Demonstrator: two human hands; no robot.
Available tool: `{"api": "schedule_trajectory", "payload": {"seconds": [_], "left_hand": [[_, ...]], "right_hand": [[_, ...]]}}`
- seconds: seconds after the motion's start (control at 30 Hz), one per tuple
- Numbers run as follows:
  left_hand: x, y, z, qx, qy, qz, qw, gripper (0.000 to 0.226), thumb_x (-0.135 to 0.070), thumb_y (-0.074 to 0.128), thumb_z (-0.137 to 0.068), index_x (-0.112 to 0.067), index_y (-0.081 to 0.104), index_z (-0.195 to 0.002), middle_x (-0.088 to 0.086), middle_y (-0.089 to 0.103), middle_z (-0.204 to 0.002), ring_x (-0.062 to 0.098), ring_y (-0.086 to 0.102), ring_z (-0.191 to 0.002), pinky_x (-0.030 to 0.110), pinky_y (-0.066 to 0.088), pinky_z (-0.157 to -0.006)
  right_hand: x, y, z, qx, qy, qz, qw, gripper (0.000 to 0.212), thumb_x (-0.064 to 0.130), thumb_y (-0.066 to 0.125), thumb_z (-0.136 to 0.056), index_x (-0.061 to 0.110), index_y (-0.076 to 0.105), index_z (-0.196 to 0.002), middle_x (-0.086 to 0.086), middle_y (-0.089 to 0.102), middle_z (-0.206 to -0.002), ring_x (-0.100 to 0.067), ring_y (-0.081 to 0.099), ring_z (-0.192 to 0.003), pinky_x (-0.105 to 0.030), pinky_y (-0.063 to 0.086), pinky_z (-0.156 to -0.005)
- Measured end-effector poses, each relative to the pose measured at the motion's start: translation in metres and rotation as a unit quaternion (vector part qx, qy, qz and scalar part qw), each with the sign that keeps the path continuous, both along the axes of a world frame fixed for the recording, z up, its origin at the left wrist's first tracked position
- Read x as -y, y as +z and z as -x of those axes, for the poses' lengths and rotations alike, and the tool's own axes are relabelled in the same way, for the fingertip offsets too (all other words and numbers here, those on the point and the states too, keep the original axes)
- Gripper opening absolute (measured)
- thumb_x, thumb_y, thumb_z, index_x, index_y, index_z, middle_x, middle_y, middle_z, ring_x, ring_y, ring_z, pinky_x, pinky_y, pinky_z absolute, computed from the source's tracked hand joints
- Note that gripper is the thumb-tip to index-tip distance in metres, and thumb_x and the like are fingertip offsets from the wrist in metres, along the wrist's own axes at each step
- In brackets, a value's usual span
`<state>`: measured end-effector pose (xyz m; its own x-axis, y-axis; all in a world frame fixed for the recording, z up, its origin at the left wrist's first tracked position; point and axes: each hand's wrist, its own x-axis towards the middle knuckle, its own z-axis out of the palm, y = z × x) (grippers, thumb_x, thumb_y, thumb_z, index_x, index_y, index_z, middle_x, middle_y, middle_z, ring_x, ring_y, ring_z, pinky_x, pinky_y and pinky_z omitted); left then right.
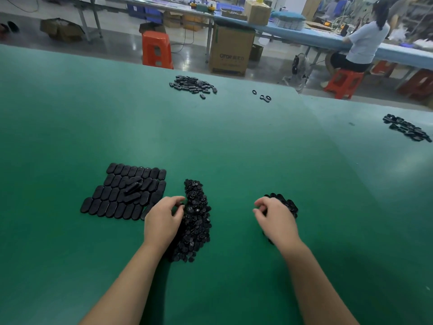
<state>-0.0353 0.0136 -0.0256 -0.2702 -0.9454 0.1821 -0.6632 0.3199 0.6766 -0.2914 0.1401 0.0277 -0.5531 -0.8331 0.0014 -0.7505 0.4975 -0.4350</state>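
Green matting covers the bench [234, 141] where a person works with both bare hands among black plastic parts. The left hand [164, 221] lies knuckles-up at the left edge of the button pile [198, 221], a long heap of small round pieces running away from the person. Its fingers are curled, with the tips touching the heap; whether they pinch a piece cannot be told. The right hand [276, 219] rests on the shell pile [289, 205], a smaller heap of oval pieces well apart from the buttons, to their right. Its fingers are also curled, thumb and forefinger drawn close together, and whether anything sits between them cannot be told. Both forearms reach in from the near edge.

Just beside the left hand, on its left, lies the shell grid [124, 193]: oval shells set flat in tight rows, with a few more lying loose on top near the middle. Farther up the bench sit a far pile [192, 85] of similar parts and some loose pieces [264, 97]. Another heap, the right pile [407, 127], lies near the right edge.

Beyond the bench stand an orange stool [157, 50], a cardboard box [230, 50] and a floor fan [300, 66]. A seated worker [365, 43] faces a blue table [316, 36].
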Motion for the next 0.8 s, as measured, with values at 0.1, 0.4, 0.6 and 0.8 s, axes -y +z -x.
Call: {"api": "schedule_trajectory", "payload": {"seconds": [0.1, 0.4, 0.6, 0.8], "left_hand": [[0.000, 0.002, -0.001, -0.012, 0.000, -0.001, 1.000, 0.016, -0.020, 0.069, -0.093, -0.022, 0.074, -0.107, -0.013, 0.069, -0.096, 0.002, 0.059, -0.067, 0.027, 0.053, -0.060], [-0.002, 0.001, -0.001, -0.039, 0.013, -0.020, 0.999, 0.012, -0.019, 0.068, -0.093, -0.028, 0.073, -0.099, -0.015, 0.060, -0.059, 0.012, 0.048, -0.043, 0.026, 0.035, -0.040], [-0.002, 0.003, -0.001, -0.049, 0.007, -0.024, 0.998, 0.013, -0.020, 0.067, -0.093, -0.026, 0.073, -0.102, -0.015, 0.065, -0.071, 0.009, 0.054, -0.051, 0.027, 0.043, -0.045], [-0.003, 0.005, -0.001, -0.047, 0.009, -0.023, 0.999, 0.014, -0.018, 0.066, -0.093, -0.025, 0.073, -0.104, -0.017, 0.066, -0.080, 0.008, 0.056, -0.056, 0.032, 0.050, -0.049]], "right_hand": [[-0.006, 0.005, 0.019, -0.032, -0.039, -0.052, 0.997, 0.021, 0.039, 0.067, -0.093, 0.028, 0.066, -0.110, 0.007, 0.062, -0.106, -0.014, 0.060, -0.090, -0.029, 0.046, -0.075], [-0.008, -0.002, 0.025, -0.042, -0.059, -0.125, 0.989, 0.019, 0.045, 0.067, -0.093, 0.028, 0.064, -0.099, 0.007, 0.058, -0.105, -0.015, 0.061, -0.089, -0.030, 0.048, -0.071], [-0.007, -0.003, 0.024, -0.050, -0.055, -0.119, 0.990, 0.007, 0.033, 0.060, -0.097, 0.029, 0.065, -0.094, 0.008, 0.063, -0.099, -0.012, 0.062, -0.080, -0.029, 0.046, -0.062], [-0.006, 0.001, 0.024, -0.050, -0.068, -0.069, 0.994, 0.012, 0.030, 0.055, -0.101, 0.025, 0.063, -0.093, 0.004, 0.060, -0.098, -0.017, 0.060, -0.080, -0.030, 0.043, -0.065]]}}
